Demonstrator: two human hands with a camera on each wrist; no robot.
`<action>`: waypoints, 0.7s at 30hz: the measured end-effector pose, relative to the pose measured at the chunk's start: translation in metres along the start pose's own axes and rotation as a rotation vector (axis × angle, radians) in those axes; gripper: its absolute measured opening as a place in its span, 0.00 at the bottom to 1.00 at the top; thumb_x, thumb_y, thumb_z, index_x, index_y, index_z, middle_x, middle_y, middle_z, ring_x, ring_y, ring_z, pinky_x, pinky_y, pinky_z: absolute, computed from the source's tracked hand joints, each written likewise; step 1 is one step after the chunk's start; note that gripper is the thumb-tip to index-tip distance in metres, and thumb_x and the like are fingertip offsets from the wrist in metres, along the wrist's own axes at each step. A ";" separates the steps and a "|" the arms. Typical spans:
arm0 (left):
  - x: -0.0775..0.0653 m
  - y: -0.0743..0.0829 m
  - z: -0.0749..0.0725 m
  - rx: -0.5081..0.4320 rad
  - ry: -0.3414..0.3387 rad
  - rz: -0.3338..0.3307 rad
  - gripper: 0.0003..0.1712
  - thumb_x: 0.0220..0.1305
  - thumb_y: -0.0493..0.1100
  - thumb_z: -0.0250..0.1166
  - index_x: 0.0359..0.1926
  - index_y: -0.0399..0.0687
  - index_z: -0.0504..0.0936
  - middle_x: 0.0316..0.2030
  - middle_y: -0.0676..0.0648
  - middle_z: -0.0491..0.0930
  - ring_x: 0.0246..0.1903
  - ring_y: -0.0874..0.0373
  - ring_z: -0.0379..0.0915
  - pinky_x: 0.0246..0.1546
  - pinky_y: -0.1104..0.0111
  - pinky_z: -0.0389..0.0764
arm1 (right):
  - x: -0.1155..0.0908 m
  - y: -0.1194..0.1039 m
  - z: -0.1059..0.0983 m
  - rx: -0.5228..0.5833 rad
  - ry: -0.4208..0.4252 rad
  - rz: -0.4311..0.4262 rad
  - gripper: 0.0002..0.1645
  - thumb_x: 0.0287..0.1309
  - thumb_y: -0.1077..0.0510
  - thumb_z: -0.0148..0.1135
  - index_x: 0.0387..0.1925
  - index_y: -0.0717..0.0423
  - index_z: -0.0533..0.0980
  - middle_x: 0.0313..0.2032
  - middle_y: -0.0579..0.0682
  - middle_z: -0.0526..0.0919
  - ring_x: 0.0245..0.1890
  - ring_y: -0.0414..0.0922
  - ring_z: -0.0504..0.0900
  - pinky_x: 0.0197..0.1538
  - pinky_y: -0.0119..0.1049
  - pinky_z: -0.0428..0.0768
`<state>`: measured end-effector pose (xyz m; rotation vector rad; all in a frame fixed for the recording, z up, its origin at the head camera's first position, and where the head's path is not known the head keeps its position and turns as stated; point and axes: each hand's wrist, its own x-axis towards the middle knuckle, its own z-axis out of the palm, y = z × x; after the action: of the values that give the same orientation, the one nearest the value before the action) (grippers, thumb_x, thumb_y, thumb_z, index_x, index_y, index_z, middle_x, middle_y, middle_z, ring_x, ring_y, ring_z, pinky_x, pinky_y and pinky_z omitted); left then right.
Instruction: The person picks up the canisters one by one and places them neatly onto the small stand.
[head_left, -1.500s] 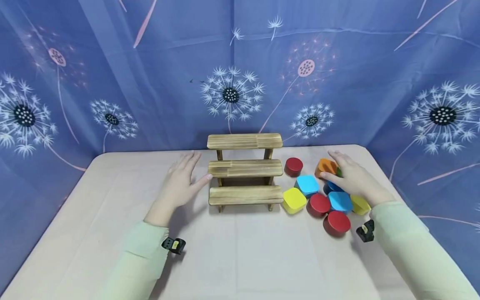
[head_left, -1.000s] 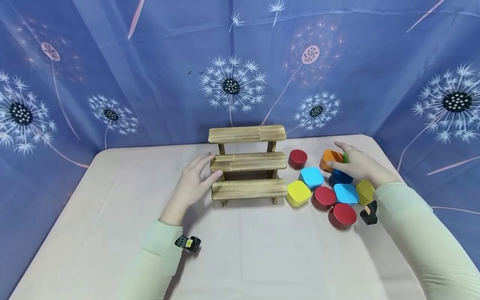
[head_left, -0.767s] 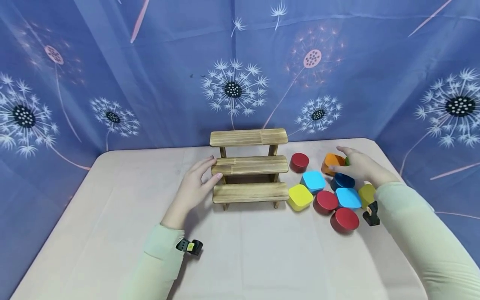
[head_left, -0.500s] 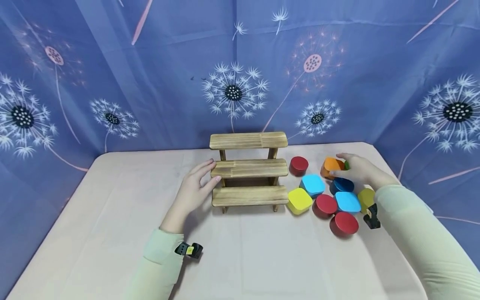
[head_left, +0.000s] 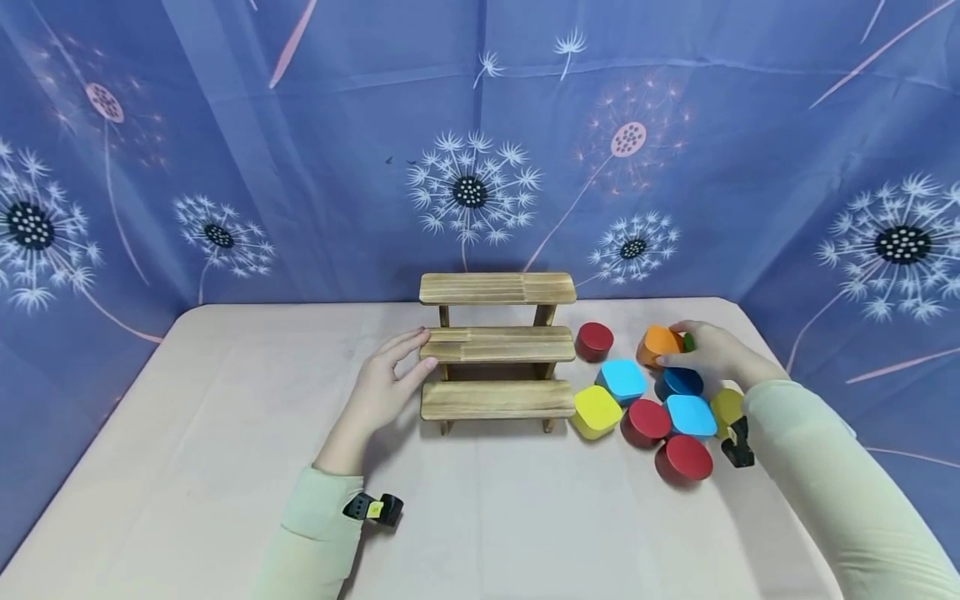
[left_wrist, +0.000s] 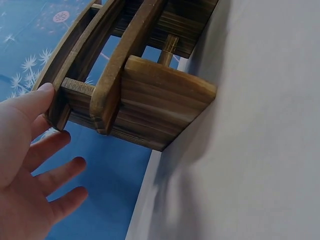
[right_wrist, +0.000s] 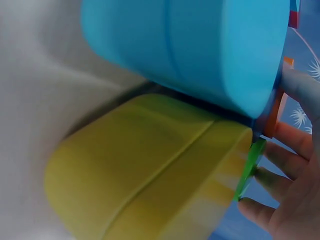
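Observation:
A three-tier wooden display stand (head_left: 497, 400) stands at the back middle of the table. My left hand (head_left: 375, 396) holds the left end of its middle shelf. In the left wrist view, the thumb (left_wrist: 35, 102) lies against the shelf's end, the other fingers spread. At the right, my right hand (head_left: 712, 350) has its thumb and fingers about an orange lidded tin (head_left: 658, 346), seen only partly in the right wrist view. Behind the fingers a green tin (head_left: 688, 342) shows, mostly hidden. A dark blue round tin (head_left: 678, 382) stands just below that hand.
Around the right hand stand red round tins (head_left: 684, 461), light blue tins (head_left: 622, 381) and yellow tins (head_left: 596, 412), close together. One yellow tin touches or nearly touches the stand's lower right end. A blue dandelion-print cloth (head_left: 337, 167) hangs behind the table (head_left: 480, 517).
My left hand has moved right and forward onto the middle shelf's end. My right hand has lowered and closed its thumb and fingers about the orange tin. The head view has shifted slightly.

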<state>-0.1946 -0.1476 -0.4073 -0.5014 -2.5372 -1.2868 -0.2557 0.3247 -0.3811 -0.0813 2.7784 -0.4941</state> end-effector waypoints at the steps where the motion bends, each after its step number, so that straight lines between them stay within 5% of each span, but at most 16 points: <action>1: 0.000 0.000 0.000 -0.002 0.000 0.002 0.27 0.65 0.50 0.60 0.61 0.44 0.73 0.62 0.41 0.71 0.63 0.47 0.65 0.65 0.55 0.62 | 0.000 0.000 0.000 -0.004 0.004 -0.001 0.49 0.56 0.39 0.62 0.64 0.71 0.58 0.58 0.73 0.67 0.54 0.66 0.67 0.58 0.64 0.67; 21: -0.002 0.002 0.001 -0.032 0.008 -0.009 0.27 0.65 0.49 0.61 0.62 0.43 0.72 0.62 0.40 0.71 0.63 0.44 0.65 0.65 0.53 0.62 | -0.011 -0.004 -0.005 0.054 0.054 -0.019 0.52 0.55 0.34 0.60 0.66 0.68 0.56 0.61 0.70 0.64 0.58 0.66 0.65 0.60 0.64 0.65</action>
<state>-0.1920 -0.1461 -0.4067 -0.4904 -2.5190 -1.3322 -0.2474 0.3240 -0.3719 -0.0840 2.8169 -0.5844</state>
